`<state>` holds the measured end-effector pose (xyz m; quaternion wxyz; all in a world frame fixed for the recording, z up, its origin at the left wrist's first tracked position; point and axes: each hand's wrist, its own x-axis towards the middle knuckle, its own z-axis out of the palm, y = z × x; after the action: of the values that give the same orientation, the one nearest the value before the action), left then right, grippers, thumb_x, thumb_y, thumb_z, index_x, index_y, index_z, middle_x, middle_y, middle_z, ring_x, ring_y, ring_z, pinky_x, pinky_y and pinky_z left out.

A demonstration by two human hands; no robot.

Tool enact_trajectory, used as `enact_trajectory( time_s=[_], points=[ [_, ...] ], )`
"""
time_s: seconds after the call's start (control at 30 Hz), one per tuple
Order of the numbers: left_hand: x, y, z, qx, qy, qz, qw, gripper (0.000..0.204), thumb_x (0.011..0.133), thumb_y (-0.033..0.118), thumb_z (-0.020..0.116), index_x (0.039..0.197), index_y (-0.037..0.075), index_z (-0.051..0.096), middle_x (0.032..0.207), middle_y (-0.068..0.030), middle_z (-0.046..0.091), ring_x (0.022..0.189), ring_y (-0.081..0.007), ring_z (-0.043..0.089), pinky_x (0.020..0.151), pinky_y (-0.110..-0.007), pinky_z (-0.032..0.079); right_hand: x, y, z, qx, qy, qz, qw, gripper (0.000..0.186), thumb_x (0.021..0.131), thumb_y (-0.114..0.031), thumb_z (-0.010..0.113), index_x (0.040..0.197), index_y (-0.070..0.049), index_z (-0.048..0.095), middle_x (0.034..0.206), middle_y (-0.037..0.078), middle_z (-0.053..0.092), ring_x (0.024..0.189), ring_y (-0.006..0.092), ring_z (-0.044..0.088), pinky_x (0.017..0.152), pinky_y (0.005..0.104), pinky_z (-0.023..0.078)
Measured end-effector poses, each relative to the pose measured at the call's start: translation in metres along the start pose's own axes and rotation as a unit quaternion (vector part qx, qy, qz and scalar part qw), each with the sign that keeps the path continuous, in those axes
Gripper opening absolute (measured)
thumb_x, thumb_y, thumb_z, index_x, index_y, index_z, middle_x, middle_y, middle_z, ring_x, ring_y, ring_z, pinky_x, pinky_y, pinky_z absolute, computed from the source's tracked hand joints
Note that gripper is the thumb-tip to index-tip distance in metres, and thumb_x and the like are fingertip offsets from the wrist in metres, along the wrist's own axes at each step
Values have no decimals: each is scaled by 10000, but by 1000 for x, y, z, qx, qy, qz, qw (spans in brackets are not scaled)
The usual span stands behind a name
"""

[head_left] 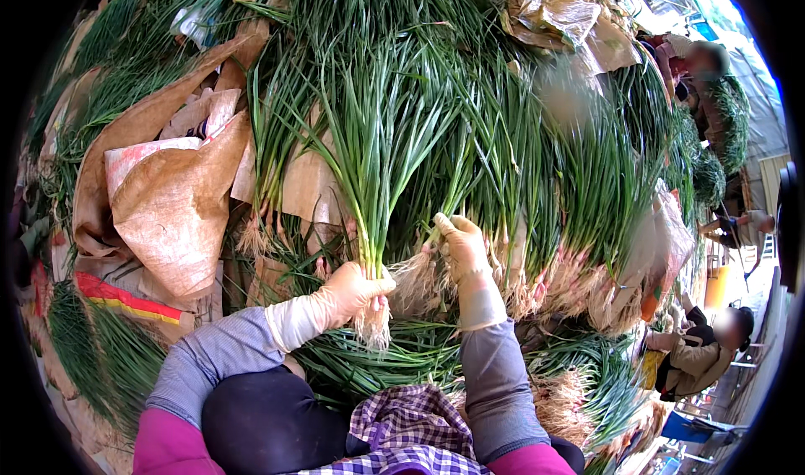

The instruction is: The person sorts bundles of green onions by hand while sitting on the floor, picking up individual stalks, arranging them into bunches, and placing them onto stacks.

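My left hand (352, 295), in a pale glove, is closed around the lower stems of a bunch of spring onions (373, 173). Its roots hang below my fist and its long leaves fan out away from me. A little to the right, my gloved right hand (463, 244) pinches a few more spring onion stalks (457, 177) between thumb and fingers. Pale roots (415, 275) dangle between the two hands. A wide heap of spring onions (570, 181) lies just beyond, its root ends facing me.
Brown sacking (172, 207) lies crumpled at the left. More spring onions (377, 358) lie close to my body, with a rooty bundle (562, 404) at lower right. A torn sack (553, 10) rests on the far heap. Another person (704, 353) sits at the right; others are farther back.
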<state>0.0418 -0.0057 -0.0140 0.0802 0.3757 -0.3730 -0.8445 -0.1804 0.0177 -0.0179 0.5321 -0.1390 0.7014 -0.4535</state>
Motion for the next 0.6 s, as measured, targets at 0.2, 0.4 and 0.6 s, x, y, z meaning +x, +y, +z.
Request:
enact_trajectory(
  time_s=[0.2, 0.4, 0.6],
  points=[
    [-3, 9, -16, 40, 39, 62, 996, 106, 805, 111, 646, 777, 42, 571, 631, -20, 581, 557, -108, 574, 497, -253, 464, -50, -21, 41, -181, -34, -12, 983, 274, 906, -160, 544, 1003, 95, 569, 689, 102, 612, 537, 125, 581, 494, 225, 464],
    [-14, 15, 1, 32, -5, -24, 999, 75, 810, 82, 646, 835, 31, 597, 670, -42, 618, 541, -98, 562, 489, -218, 447, -73, 0, 75, -504, -5, -216, 836, 232, 838, -239, 582, 744, -27, 582, 654, 195, 590, 650, 372, 603, 605, 434, 480],
    [-11, 7, 0, -116, -29, -37, 992, 112, 808, 19, 596, 895, -49, 586, 732, -124, 616, 675, -214, 630, 612, -329, 534, -36, -2, 7, 117, 171, -173, 963, 198, 927, -213, 509, 824, -101, 634, 563, -12, 558, 393, 22, 399, 350, 163, 324]
  ],
)
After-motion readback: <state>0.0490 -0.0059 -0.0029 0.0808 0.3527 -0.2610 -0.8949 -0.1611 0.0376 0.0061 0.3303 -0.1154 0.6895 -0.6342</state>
